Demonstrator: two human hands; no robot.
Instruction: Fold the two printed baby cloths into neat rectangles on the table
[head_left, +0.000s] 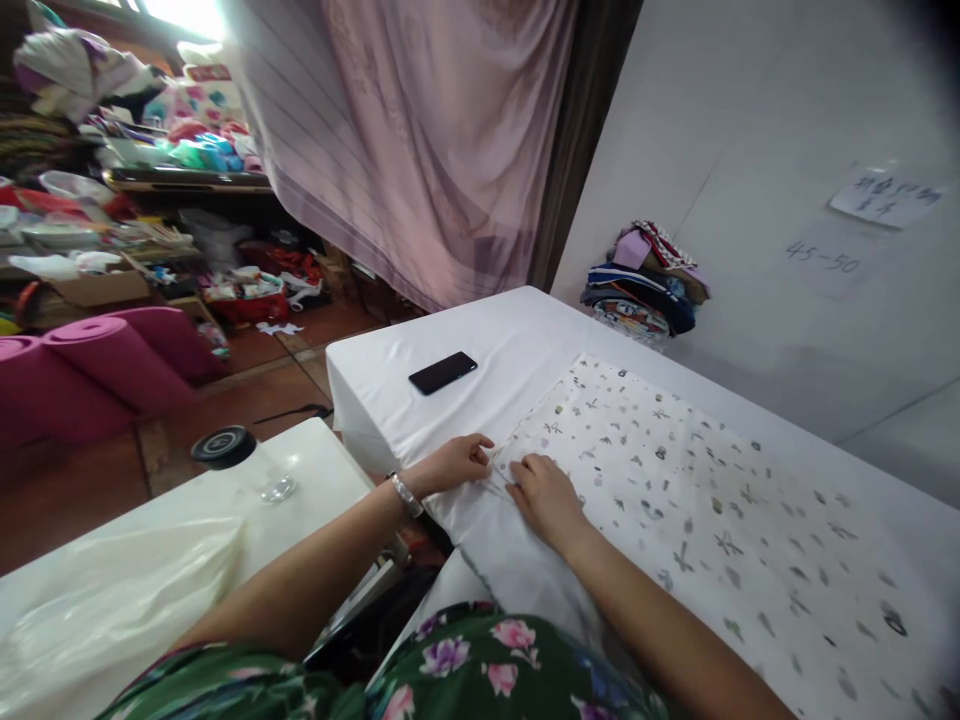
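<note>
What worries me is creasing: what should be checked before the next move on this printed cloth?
1. Left hand at the edge of the printed cloth: fingers curled there, ok.
2. Left grip closed on the cloth: cannot tell, the fingertips are hidden.
3. Right hand lying flat on the cloth beside the left: ok.
4. Cloth lying smooth on the white table: ok farther out, not ok at the hands, where it bunches a little.
5. Phone apart from the cloth: ok.
6. Folded pile at the far corner, off the cloth: ok.
</note>
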